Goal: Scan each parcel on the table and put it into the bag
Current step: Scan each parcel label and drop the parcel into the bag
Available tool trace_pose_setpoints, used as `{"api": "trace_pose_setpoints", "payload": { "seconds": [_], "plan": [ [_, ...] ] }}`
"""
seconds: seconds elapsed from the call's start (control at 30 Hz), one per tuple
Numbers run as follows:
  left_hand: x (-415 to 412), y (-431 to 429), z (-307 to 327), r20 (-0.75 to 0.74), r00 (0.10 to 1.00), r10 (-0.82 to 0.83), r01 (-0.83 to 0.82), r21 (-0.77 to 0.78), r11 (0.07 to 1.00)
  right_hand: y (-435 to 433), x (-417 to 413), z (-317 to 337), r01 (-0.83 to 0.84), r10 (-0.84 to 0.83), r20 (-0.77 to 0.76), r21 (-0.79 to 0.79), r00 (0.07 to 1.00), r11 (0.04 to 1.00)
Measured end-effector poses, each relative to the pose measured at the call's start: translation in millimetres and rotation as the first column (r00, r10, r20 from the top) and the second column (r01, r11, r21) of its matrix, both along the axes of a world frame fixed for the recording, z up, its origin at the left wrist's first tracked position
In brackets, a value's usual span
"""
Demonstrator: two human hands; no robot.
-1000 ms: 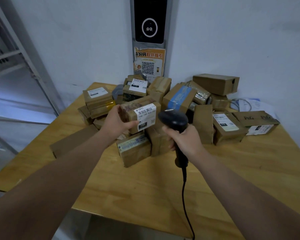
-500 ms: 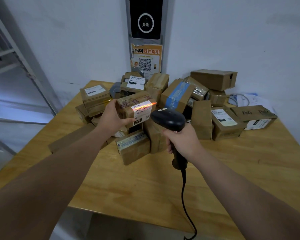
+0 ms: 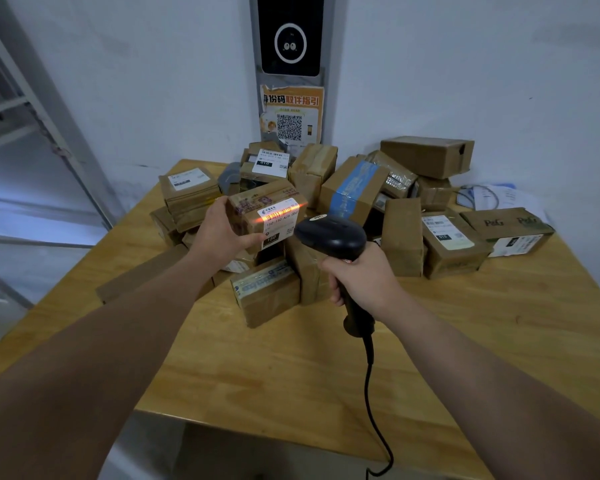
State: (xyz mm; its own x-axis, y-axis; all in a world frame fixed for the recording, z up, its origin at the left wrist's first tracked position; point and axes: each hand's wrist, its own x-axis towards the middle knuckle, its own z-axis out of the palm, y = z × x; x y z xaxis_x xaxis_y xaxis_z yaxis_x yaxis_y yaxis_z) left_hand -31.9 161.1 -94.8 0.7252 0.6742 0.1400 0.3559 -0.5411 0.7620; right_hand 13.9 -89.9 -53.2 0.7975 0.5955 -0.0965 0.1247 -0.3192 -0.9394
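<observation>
My left hand [image 3: 220, 233] grips a small brown cardboard parcel [image 3: 257, 200] above the pile, its white label turned toward me. An orange-red scan line lies across the label's barcode. My right hand [image 3: 361, 282] grips the handle of a black barcode scanner [image 3: 329, 233], whose head points at that label from the right, close to it. Behind and below, several taped cardboard parcels [image 3: 355, 188] lie heaped on the wooden table [image 3: 291, 375]. No bag is in view.
The scanner's black cable [image 3: 369, 393] hangs over the table's near edge. A wall-mounted black device [image 3: 290, 36] with a QR poster stands behind the pile. A metal shelf frame [image 3: 49, 109] rises at the left. Papers [image 3: 492, 197] lie at the far right by the wall.
The scan line came on across the parcel's label after the first frame and stays lit. Parcel and scanner have drawn a little closer together.
</observation>
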Motion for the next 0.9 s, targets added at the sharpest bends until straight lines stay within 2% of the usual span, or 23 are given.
{"api": "trace_pose_setpoints", "payload": {
  "seconds": [0.6, 0.73, 0.9],
  "plan": [
    [-5, -4, 1, 0.013, 1.000, -0.011, 0.010, 0.013, 1.000, -6, 3, -7, -0.013, 0.013, 0.002, 0.016, 1.000, 1.000],
    [-19, -19, 0, 0.012, 1.000, -0.027, 0.028, -0.033, 0.999, -4, -1, -13, -0.026, 0.027, -0.016, 0.036, 1.000, 0.999],
    [-59, -44, -11, 0.022, 1.000, 0.017, -0.013, -0.168, 0.986, 5, -16, -27, -0.080, 0.081, -0.058, 0.019, 0.995, 0.997]
  ]
}}
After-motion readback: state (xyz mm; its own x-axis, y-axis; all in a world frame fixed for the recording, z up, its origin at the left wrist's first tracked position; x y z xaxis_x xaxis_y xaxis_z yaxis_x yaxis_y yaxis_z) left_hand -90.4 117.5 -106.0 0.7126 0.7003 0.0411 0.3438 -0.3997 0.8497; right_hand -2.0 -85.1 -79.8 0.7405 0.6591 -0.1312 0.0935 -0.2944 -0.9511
